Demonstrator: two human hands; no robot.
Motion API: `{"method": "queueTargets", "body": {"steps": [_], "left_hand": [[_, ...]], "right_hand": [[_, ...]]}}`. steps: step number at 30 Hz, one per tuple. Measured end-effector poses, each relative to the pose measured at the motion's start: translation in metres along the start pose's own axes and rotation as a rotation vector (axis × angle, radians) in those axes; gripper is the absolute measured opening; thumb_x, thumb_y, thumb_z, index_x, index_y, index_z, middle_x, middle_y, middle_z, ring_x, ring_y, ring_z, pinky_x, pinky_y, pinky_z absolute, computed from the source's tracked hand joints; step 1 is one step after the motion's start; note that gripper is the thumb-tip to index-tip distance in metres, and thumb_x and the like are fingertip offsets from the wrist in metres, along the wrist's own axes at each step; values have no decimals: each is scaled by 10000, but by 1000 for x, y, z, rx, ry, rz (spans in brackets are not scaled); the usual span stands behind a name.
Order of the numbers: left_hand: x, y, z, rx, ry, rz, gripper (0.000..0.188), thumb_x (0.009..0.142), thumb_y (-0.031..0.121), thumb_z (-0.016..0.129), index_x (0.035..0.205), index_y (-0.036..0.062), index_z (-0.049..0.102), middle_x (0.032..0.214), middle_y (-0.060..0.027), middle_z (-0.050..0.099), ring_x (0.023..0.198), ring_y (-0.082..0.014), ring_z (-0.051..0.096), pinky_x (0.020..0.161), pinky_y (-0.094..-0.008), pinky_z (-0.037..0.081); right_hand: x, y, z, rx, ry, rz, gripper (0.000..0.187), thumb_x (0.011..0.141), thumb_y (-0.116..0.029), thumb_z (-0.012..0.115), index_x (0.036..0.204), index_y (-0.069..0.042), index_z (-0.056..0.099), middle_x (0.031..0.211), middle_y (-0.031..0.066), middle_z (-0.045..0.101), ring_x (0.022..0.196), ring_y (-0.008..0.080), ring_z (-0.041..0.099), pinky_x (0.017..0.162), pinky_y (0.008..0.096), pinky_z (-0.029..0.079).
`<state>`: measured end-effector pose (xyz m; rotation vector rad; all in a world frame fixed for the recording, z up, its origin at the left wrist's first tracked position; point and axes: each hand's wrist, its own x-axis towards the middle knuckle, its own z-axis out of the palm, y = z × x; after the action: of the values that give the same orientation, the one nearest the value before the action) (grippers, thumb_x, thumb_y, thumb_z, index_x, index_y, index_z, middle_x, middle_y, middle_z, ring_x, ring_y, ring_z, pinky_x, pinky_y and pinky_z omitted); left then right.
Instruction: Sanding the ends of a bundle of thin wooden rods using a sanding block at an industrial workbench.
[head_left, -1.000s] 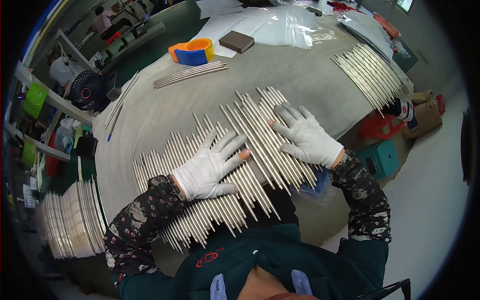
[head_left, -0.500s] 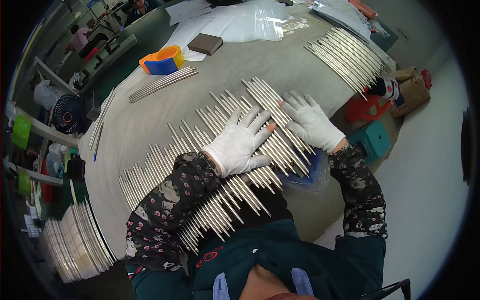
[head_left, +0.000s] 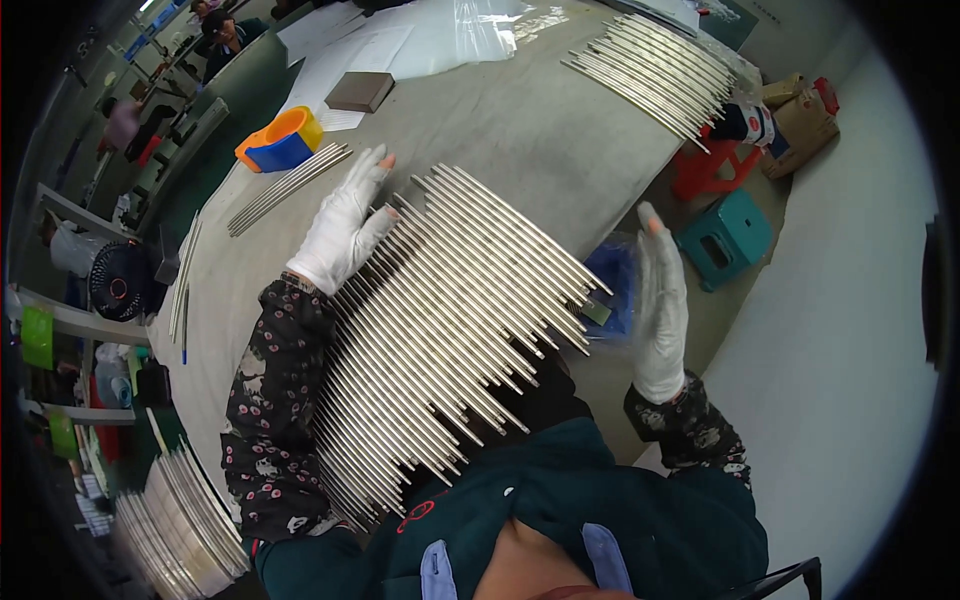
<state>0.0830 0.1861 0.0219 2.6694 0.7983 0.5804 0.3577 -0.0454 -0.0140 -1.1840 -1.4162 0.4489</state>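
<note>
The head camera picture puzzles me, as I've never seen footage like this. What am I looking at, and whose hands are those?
The camera sits on a person's head and looks down, and its fisheye lens bends straight edges. The two white-gloved hands are that person's own. The left hand lies flat at the far end of a wide row of thin metal rods spread side by side on the grey table. The right hand is raised open beside the rods' near ends, off the table edge, holding nothing. Further off lie another rod bundle, an orange and blue tape roll and a small brown block.
</note>
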Motion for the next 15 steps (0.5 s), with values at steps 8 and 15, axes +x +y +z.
{"method": "queueTargets", "body": {"steps": [8,15], "left_hand": [[43,-20,44,-337,-154,-131,701,938,535,412,1446,69,288,1479,-188,310,1392,-349,236,1138,-356,183],[36,6,42,-492,-182,-21,735,937,556,397,1462,63,248,1476,-206,308,1397,-327,236,1142,-361,165]], "right_hand": [[-14,10,86,800,698,-4,669,970,-476,320,1477,-58,195,1533,174,171,1432,293,119,1159,425,41],[7,-1,96,1098,774,76,669,967,-468,352,1473,-57,206,1530,185,174,1429,303,125,1158,436,39]]}}
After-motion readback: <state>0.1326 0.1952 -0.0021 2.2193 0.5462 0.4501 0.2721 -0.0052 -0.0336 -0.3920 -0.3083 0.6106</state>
